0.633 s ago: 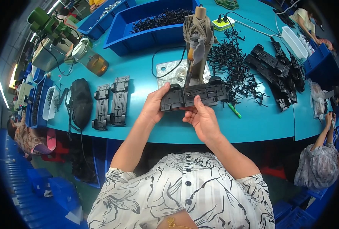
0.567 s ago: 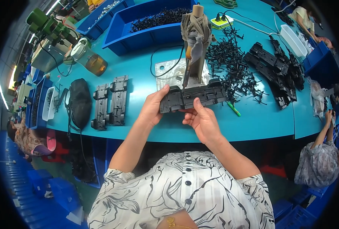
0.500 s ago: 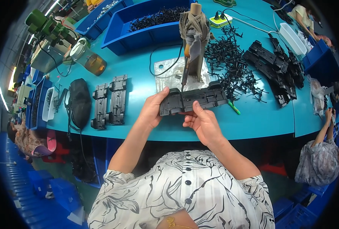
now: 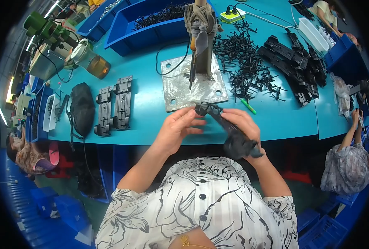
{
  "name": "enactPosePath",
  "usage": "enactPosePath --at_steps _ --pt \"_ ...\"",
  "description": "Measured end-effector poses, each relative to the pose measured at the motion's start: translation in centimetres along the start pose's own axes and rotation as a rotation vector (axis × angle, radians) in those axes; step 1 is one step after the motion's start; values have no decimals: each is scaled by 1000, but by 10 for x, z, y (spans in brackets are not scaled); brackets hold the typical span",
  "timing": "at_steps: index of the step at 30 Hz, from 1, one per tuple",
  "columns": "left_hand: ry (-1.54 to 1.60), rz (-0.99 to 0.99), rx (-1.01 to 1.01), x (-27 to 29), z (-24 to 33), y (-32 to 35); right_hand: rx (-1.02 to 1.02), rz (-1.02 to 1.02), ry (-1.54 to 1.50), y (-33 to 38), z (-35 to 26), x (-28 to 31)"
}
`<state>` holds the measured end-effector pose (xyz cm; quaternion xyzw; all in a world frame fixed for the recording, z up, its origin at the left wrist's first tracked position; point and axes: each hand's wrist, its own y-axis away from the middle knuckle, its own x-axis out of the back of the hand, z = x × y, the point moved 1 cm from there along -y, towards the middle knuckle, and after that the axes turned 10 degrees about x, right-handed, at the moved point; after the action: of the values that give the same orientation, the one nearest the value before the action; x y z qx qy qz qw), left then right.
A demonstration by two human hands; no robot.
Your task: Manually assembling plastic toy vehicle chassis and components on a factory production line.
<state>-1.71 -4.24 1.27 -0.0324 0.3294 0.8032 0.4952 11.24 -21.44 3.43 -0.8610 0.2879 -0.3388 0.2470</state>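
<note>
Head view: both hands hold a long black part [image 4: 230, 133] over the table edge, the left hand [image 4: 177, 126] pinching its far end, the right hand [image 4: 244, 124] wrapped round its middle. Two parts [image 4: 114, 106] lie left; a stack [image 4: 294, 66] waits right.

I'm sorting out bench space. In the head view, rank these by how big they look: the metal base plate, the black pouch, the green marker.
1. Metal base plate, clearly largest.
2. Black pouch, smaller than the plate.
3. Green marker, by far the smallest.
</note>
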Motion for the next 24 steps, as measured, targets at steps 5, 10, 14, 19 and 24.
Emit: enactPosePath --at_steps 5,10,14,19,24 --pt "295 -270 61 -27 1 -7 34 -38 171 14 5 4" --pt "355 -191 52 -41 -2 -24 160 -16 265 21 3 4" --pt "316 -57 67 -51 -2 -26 174 -3 227 31 1 1" --pt "293 -73 -64 -55 7 -26 -6 289 84 32 8 7" --pt "278 -146 -155 -60 7 -15 -360 365 -360 16 12 7"
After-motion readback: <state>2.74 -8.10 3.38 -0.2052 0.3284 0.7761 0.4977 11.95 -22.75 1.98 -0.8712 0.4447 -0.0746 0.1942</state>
